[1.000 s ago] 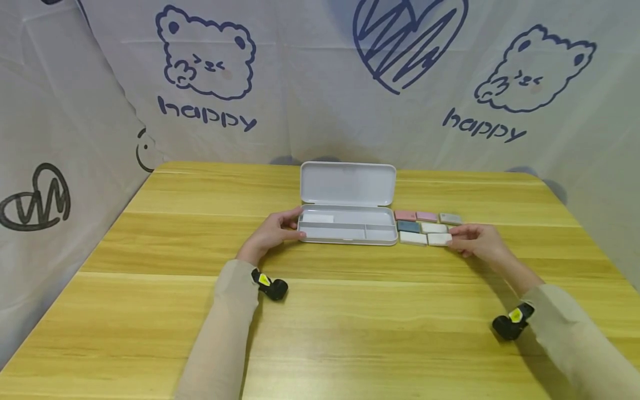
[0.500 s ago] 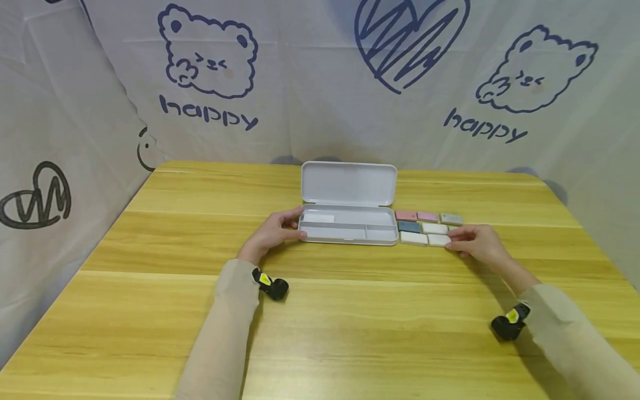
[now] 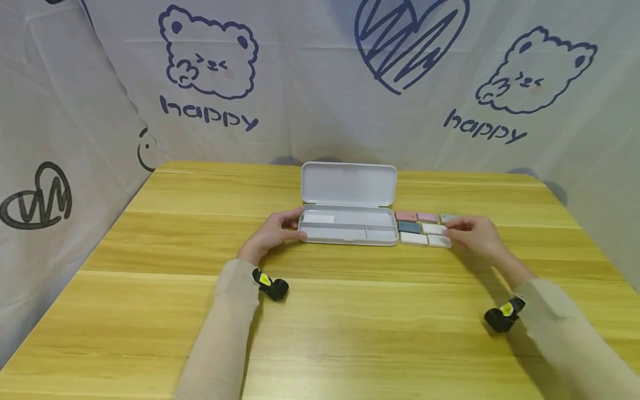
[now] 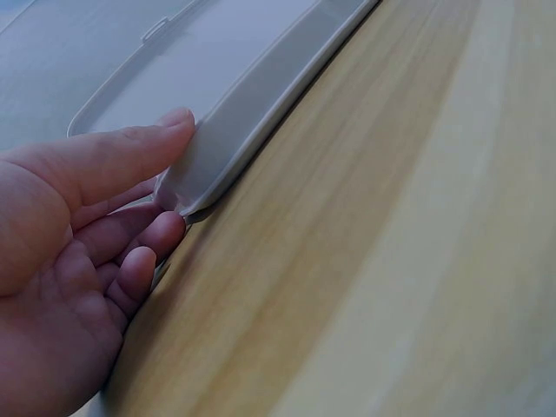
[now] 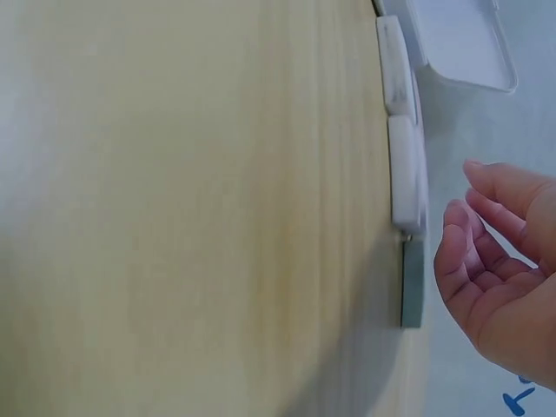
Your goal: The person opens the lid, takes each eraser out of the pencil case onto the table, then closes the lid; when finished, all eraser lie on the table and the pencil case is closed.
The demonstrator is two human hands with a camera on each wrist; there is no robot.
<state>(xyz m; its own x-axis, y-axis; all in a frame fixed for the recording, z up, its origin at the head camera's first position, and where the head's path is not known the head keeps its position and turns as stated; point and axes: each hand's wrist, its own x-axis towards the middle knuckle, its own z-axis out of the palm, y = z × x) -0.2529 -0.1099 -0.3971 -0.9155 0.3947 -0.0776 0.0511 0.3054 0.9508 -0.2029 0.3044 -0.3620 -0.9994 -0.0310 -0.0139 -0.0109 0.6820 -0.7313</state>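
A pale grey pencil case (image 3: pixel 345 240) lies with its lid raised at the table's far side. A small white block (image 3: pixel 319 219) sits in its rear compartment. My left hand (image 3: pixel 270 232) grips the case's left end, thumb at the front corner and fingers curled by the edge; the left wrist view shows this hand (image 4: pixel 95 191) close up. Against the right end lie several eraser-like blocks: pink (image 3: pixel 405 215), blue (image 3: pixel 409 226) and white (image 3: pixel 413 239). My right hand (image 3: pixel 477 238) hovers over their right side, partly hiding a grey-green block (image 5: pixel 413 282). Nothing shows between its loosely bent fingers.
The wooden table (image 3: pixel 350 322) stretches toward me in front of the case. Behind it hangs a white cloth (image 3: pixel 310 111) with drawn bears, a heart and lettering. Both sleeves carry a black wrist camera (image 3: pixel 272 286).
My right hand has come off the front-right white block, rising and shifting slightly back over the blocks. My left hand and the case stay put.
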